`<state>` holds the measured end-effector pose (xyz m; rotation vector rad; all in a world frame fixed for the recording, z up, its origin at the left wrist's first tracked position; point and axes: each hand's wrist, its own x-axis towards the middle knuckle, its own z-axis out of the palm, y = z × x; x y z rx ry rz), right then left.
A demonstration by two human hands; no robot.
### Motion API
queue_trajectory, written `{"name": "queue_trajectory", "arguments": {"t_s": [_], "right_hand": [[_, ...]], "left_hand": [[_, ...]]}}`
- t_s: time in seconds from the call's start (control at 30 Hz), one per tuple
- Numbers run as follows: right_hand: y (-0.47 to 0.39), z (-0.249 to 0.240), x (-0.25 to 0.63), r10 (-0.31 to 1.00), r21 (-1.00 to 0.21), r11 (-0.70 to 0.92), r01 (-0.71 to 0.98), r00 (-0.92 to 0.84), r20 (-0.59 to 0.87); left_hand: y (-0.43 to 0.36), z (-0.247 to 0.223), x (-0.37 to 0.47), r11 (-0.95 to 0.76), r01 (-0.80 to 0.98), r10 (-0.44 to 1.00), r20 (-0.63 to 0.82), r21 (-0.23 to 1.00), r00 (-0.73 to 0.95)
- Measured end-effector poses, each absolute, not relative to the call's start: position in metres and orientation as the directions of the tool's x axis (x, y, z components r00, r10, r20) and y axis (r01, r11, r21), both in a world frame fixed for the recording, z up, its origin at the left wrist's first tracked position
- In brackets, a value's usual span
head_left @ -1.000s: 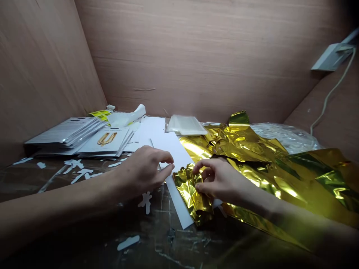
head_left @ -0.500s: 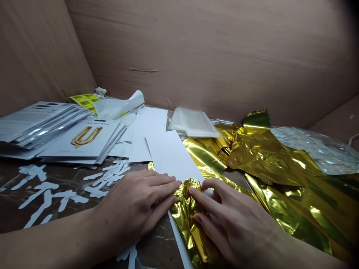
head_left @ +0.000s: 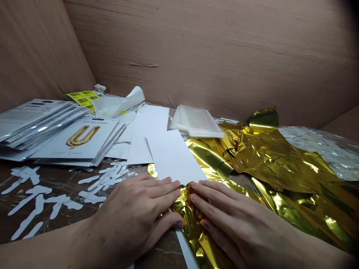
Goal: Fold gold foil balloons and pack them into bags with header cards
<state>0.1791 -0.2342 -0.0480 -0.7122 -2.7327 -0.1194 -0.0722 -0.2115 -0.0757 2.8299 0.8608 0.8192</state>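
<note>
My left hand (head_left: 140, 209) lies flat with outstretched fingers on the left edge of a folded gold foil balloon (head_left: 192, 229). From the other side, my right hand (head_left: 235, 218) rests on the same foil, its fingers extended and pressing down. Both sets of fingertips nearly meet at the foil's far end. Under the foil is a long white card (head_left: 175, 155), which reaches out beyond my fingers and shows again along the foil's left edge. Parts of the foil are hidden beneath my hands.
Foil balloon packs (head_left: 75, 145) with a gold U are stacked at left, behind white cut-out strips (head_left: 36, 198). Yellow labels (head_left: 82, 99) lie at the back. Clear plastic sleeves (head_left: 196, 121) sit mid-back. More gold foil (head_left: 280, 160) spreads right. A wooden wall (head_left: 210, 56) stands behind.
My right hand has flattened, its once-bent index finger now straight along the foil. My left thumb has moved right onto the foil's edge. The view has shifted slightly.
</note>
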Motion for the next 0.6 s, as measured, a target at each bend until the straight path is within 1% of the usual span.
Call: {"name": "queue_trajectory", "arguments": {"t_s": [0.17,0.3,0.4,0.5,0.6], "right_hand": [[-0.227,-0.044,0.183,0.413,-0.029,0.905,0.424,-0.862,0.293],[-0.222,-0.049,0.188,0.330,0.015,0.936,0.351,-0.894,0.303],[-0.219,-0.053,0.193,0.291,0.046,0.947,0.319,-0.907,0.305],[-0.217,-0.055,0.196,0.271,0.047,0.954,0.296,-0.919,0.286],[-0.215,-0.054,0.197,0.294,0.014,0.952,0.307,-0.921,0.255]], "left_hand": [[-0.211,-0.074,-0.068,-0.844,0.499,0.524,0.500,0.196,0.690],[-0.212,-0.071,-0.066,-0.850,0.493,0.511,0.518,0.186,0.686],[-0.213,-0.069,-0.065,-0.855,0.497,0.493,0.528,0.147,0.692],[-0.213,-0.068,-0.065,-0.868,0.482,0.466,0.521,0.115,0.715],[-0.214,-0.069,-0.066,-0.880,0.464,0.443,0.529,0.102,0.723]]}}
